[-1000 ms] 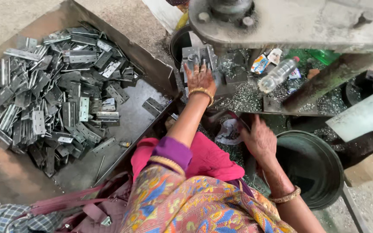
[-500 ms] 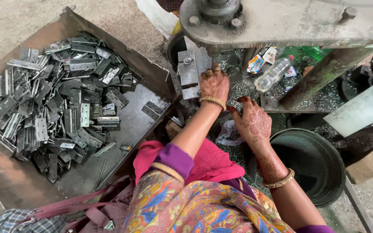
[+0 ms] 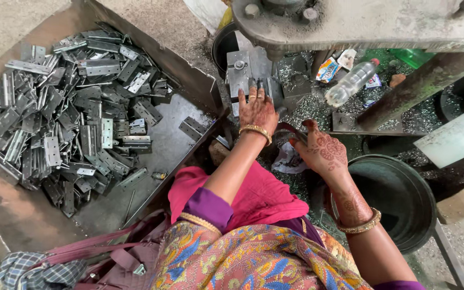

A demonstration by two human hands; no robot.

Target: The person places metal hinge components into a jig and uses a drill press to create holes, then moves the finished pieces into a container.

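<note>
While still at the press block (image 3: 248, 72) — left hand (image 3: 257, 110), right hand (image 3: 324, 152) now nearer.

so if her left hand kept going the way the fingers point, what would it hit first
The left hand points away from her, fingers already resting on the grey metal block of the press. Going on, it would likely meet the block's upright part under the machine arm, though depth is unclear.
</note>
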